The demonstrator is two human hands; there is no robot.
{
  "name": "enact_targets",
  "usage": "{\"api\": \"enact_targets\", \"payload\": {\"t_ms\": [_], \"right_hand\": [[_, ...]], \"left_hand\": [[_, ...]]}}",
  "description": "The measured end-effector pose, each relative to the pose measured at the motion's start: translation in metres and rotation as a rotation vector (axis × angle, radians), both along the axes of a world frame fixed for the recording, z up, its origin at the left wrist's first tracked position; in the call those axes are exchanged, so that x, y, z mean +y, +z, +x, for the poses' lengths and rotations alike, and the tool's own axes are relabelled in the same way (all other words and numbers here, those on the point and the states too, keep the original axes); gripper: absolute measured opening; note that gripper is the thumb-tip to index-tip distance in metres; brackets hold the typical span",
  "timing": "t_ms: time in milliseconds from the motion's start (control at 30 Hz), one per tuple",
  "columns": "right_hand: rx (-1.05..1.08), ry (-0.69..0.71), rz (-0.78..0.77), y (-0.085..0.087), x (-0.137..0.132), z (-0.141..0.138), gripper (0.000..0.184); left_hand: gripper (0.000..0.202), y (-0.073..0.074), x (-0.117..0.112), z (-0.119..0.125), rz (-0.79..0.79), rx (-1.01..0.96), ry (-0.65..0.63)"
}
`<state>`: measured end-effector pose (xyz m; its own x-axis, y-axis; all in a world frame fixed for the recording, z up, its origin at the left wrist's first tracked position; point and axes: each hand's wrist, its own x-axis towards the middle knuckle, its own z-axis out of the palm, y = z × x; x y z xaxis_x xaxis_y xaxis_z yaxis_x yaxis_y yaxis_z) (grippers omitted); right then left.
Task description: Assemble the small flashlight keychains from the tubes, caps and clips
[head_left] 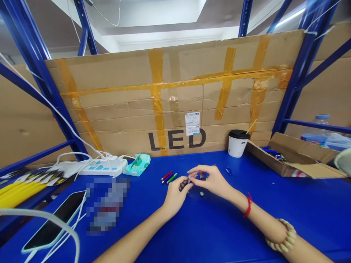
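Pinching small part (189, 180) in nearly closed grips of left hand (176, 194) and right hand (213, 180), right of three coloured tubes (167, 178).

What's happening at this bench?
A person has both bare hands together over the blue table. The left hand and right hand pinch a small part between their fingertips; the fingers mostly hide it, so I can't tell what it is. Three small tubes, red, purple and green, lie beyond the left hand. A small round piece sits just below the right hand, and an open cardboard box stands at far right.
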<state>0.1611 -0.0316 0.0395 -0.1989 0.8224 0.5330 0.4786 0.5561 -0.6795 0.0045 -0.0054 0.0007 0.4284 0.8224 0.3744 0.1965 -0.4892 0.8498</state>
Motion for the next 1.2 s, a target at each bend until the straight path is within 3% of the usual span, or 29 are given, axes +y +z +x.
{"api": "enact_targets", "payload": {"t_ms": [267, 500, 633, 733, 900, 1067, 1200], "right_hand": [[-0.099, 0.026, 0.050, 0.004, -0.001, 0.001, 0.015], [-0.156, 0.037, -0.013, -0.002, 0.000, 0.000, 0.022], [-0.147, -0.035, -0.023, 0.001, -0.001, 0.002, 0.028], [-0.273, -0.092, -0.026, 0.004, -0.001, 0.007, 0.028], [-0.569, 0.001, -0.265, -0.001, 0.000, 0.015, 0.024], [-0.532, 0.079, -0.408, -0.015, 0.006, 0.019, 0.029], [-0.483, 0.079, -0.492, -0.017, 0.008, 0.019, 0.027]], "left_hand": [[0.017, 0.000, 0.001, -0.001, 0.013, 0.010, 0.015], [0.018, -0.004, 0.003, -0.001, 0.000, 0.027, 0.005], [0.018, -0.003, 0.003, -0.002, -0.026, 0.011, 0.014], [0.019, -0.002, 0.001, -0.002, -0.033, 0.006, 0.027], [0.019, 0.001, -0.003, -0.001, -0.032, 0.019, 0.037], [0.019, 0.003, -0.005, -0.001, -0.016, 0.026, 0.040], [0.022, 0.003, -0.005, -0.001, -0.006, 0.039, 0.046]]}}
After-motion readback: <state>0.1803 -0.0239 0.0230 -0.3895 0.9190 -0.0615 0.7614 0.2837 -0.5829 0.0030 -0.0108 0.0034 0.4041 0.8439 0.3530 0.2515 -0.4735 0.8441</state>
